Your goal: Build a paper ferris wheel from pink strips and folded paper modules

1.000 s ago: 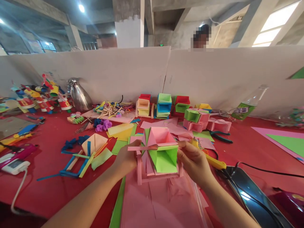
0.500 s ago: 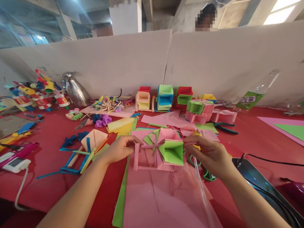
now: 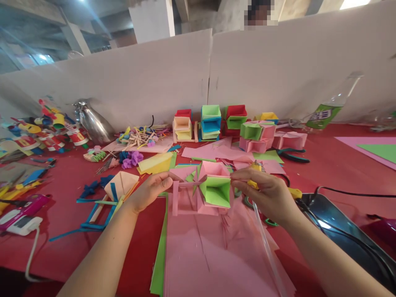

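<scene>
A folded paper wheel of pink and green box-shaped pockets (image 3: 217, 192), mounted on a pink paper frame (image 3: 175, 199), is held above the pink sheets. My left hand (image 3: 152, 189) pinches the frame's upper left corner, next to the axle strip. At the wheel's right side, my right hand (image 3: 266, 190) has its thumb and fingers closed; the exact spot they grip is partly hidden. Under the wheel lies a stack of pink paper (image 3: 198, 264) with a green sheet showing along its left edge. A clear plastic strip (image 3: 268, 251) rests by my right hand.
Finished-looking paper wheels (image 3: 210, 123) line the back by a white partition (image 3: 148, 78). To the left are a blue stick frame (image 3: 102, 214), a purple glue gun (image 3: 27, 206) and a steel jug (image 3: 94, 121). Pliers (image 3: 292, 156), a bottle (image 3: 328, 109) and a dark tray (image 3: 334, 231) are on the right.
The wheel has turned a little, so less of its fanned left side shows. Both hands keep their places on it. The whole view has shifted slightly.
</scene>
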Available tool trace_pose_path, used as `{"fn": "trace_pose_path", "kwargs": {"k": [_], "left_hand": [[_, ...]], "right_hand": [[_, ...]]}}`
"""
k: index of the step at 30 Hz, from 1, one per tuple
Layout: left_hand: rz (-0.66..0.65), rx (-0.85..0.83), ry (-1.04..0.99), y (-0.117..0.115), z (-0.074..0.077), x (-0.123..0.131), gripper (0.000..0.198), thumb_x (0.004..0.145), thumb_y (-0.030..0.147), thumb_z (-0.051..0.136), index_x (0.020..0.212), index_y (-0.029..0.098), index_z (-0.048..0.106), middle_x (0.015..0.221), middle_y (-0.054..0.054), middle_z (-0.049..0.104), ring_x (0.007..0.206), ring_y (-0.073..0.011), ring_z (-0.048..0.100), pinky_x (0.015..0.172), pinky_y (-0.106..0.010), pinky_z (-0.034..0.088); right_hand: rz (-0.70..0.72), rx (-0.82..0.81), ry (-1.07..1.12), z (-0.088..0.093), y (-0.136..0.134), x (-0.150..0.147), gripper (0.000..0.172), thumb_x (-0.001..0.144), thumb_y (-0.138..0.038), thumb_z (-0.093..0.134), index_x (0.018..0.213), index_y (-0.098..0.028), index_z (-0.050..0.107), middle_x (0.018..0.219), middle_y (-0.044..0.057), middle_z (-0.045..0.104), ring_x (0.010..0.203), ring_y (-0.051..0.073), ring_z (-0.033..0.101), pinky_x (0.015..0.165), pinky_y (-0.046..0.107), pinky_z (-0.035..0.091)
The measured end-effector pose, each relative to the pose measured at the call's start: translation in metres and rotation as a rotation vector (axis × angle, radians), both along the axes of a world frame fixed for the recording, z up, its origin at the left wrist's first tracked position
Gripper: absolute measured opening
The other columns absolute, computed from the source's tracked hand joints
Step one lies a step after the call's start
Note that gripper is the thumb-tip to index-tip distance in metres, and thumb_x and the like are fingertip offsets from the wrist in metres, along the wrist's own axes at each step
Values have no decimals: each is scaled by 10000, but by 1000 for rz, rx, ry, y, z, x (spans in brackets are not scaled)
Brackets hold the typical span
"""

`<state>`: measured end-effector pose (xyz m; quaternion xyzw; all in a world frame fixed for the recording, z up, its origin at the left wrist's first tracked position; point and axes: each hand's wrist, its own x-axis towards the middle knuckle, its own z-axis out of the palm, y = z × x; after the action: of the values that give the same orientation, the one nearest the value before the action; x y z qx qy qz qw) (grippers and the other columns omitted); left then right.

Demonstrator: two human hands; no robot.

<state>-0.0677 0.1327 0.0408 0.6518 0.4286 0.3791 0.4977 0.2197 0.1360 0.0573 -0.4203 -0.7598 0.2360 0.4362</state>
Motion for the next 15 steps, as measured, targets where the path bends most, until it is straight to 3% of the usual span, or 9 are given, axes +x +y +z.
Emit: {"fn": "trace_pose_path", "kwargs": {"k": [9, 15], "left_hand": [[36, -7, 34, 1, -1, 2, 340, 788, 458, 564, 930, 158, 636, 948, -58, 638, 937, -204, 559, 791, -284, 426], [60, -124, -124, -3, -1, 9, 274, 769, 377, 619, 940, 164, 640, 986, -67, 644, 912, -195, 592, 751, -268, 460]], "right_hand": [[-3, 23, 3, 1, -2, -2, 137, 790, -338, 570, 788, -242, 668, 776, 18, 670, 743, 163, 612, 688, 297, 492], [10, -104, -44, 5, -8, -5, 210, 817, -396, 527, 835, -230, 654, 733, 15, 664, 682, 157, 610, 604, 276, 474]]}}
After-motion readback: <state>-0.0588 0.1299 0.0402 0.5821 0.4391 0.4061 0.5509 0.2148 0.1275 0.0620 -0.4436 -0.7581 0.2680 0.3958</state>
